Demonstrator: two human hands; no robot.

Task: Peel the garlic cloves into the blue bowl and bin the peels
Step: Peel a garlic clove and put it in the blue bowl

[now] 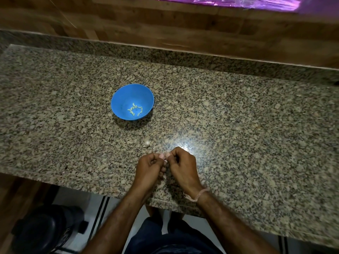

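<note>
Tabletop: a polished granite slab (238,125), speckled brown, grey and black, is seen from above. A bright glare is reflected on it just beyond the hands. Its front edge runs across the lower part of the view.
Upstand: a low ledge of the same granite (183,57) is set along the back edge.
Wall: wood panelling (165,24) in mixed brown tones is fitted behind the upstand.
Purple sheet: a glossy purple sheet (229,2) is seen at the top edge; what it is cannot be told.
Floor: a pale floor (77,198) with dark stripes is seen below the front edge.
Dark container: a round, dark, blurred container (45,230) stands on the floor at the lower left.
Blue bowl: the blue bowl (124,96) stands upright on the tabletop, left of centre and well beyond the hands.
Peeled cloves: several pale greenish peeled cloves (135,111) lie in the bottom of the bowl.
Loose clove: one pale loose clove (146,143) lies on the granite between bowl and hands, nearer the hands.
Garlic clove: a small pinkish garlic clove (165,157), mostly hidden, is held over the tabletop near its front edge.
Left hand: the left hand (150,165) is curled, and the garlic clove is pinched by its fingertips.
Right hand: the right hand (181,165) is curled likewise, and the same clove is pinched from the other side.
Wrist thread: a pale wrist thread (199,195) is tied round the right wrist.
</note>
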